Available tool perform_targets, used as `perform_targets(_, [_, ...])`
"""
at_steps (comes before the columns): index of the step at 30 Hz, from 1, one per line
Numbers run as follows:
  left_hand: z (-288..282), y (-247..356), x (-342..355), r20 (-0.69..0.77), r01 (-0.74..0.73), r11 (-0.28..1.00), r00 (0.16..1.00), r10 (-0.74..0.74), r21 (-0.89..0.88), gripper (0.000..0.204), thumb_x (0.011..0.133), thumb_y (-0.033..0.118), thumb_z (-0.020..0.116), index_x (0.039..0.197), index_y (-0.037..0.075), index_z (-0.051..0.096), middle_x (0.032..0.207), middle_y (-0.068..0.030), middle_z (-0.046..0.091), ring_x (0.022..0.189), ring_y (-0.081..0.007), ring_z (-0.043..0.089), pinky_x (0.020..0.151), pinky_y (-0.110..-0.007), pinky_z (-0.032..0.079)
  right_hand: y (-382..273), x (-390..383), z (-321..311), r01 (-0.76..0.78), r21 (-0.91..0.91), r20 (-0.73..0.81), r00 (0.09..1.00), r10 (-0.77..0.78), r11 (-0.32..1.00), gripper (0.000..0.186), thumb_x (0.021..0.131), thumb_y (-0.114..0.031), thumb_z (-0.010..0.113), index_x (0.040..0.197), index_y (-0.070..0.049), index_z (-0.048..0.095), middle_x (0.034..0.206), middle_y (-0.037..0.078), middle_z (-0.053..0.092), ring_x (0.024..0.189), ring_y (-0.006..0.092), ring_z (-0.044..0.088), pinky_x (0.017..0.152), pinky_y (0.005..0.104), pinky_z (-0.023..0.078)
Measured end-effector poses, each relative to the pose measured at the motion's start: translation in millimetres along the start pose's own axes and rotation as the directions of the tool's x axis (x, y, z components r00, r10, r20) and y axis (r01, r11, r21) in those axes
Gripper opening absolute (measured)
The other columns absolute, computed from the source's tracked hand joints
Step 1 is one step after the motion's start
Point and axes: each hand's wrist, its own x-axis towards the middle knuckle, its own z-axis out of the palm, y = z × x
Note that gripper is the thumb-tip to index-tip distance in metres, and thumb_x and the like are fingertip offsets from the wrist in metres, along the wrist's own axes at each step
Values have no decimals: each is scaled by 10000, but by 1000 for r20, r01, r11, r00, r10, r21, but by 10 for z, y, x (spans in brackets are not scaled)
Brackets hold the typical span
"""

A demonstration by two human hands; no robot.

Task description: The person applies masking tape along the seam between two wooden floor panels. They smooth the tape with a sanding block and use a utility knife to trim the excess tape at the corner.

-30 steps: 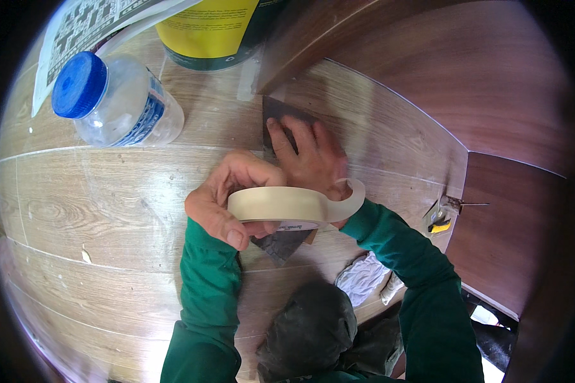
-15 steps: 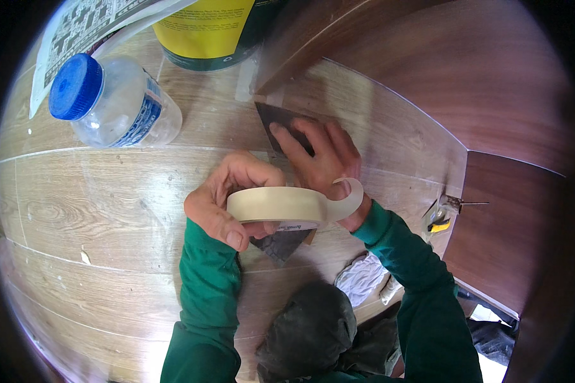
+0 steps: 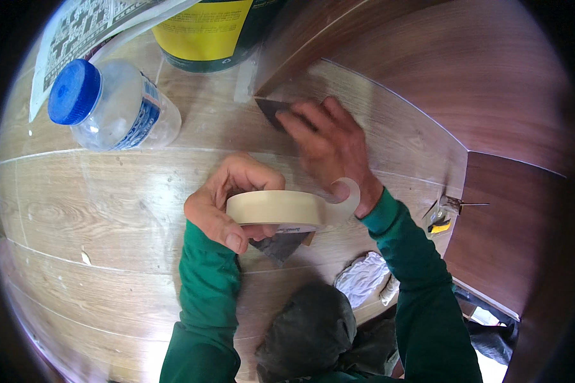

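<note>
My left hand grips a roll of cream tape, with a loose end curling to the right. Beyond it, my right hand rests its bent, slightly parted fingers on a dark, thin sheet on the wood-look floor, near the foot of a brown panel. Another dark piece shows beneath the tape, with a small tan edge beside it.
A capped plastic jar, a green-and-yellow bucket and printed paper are at upper left. Brown wooden panels border the right, near a yellow-handled tool and crumpled white cloth. My dark-trousered knee is below.
My right hand has moved rightward, its fingers bending further and covering a different part of the dark sheet, whose corner has shifted left. My left hand and the tape have barely moved.
</note>
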Motion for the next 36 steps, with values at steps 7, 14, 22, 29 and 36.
perform_targets(7, [44, 59, -47, -145, -41, 998, 989, 33, -55, 441, 496, 245, 815, 704, -86, 612, 571, -84, 586, 408, -105, 459, 397, -271, 314, 80, -693, -702, -649, 206, 534, 702, 472, 732, 291, 763, -81, 718, 1049, -36, 686, 1076, 108, 672, 1015, 320, 618, 847, 429, 526])
perform_targets(14, [74, 102, -50, -422, 40, 884, 888, 182, 466, 229, 604, 116, 778, 753, -20, 669, 633, -5, 603, 514, -59, 470, 503, -208, 331, 109, -1189, -623, -613, 241, 24, 779, 626, 753, 354, 795, -112, 793, 1125, -38, 688, 1069, 144, 702, 970, 254, 677, 869, 349, 514])
perform_targets(22, [127, -25, 66, -463, 100, 656, 787, 409, 748, 162, 654, 59, 778, 754, -5, 668, 680, 11, 619, 641, -50, 529, 580, -225, 394, -219, -233, -250, -746, 664, 572, 465, 675, -48, 345, 939, -294, 682, 1085, 19, 678, 951, 101, 706, 864, 164, 660, 772, 294, 522])
perform_targets(29, [87, -159, 206, -162, 25, 310, 891, 424, 950, 181, 680, 29, 741, 833, -53, 687, 819, -64, 683, 748, -111, 623, 679, -249, 488, -402, -245, -391, -655, 750, 517, 498, 696, -89, 345, 960, -303, 634, 989, 39, 669, 841, 82, 696, 809, 120, 631, 720, 281, 498])
perform_targets(36, [40, -91, 186, -617, 324, 529, 495, 612, 784, 247, 766, 37, 783, 977, -27, 672, 820, -46, 678, 785, -92, 624, 720, -238, 506, -177, -261, -616, -743, 499, 540, 670, 510, 447, 261, 927, -205, 658, 1034, 33, 649, 826, 124, 668, 748, 188, 611, 710, 313, 483])
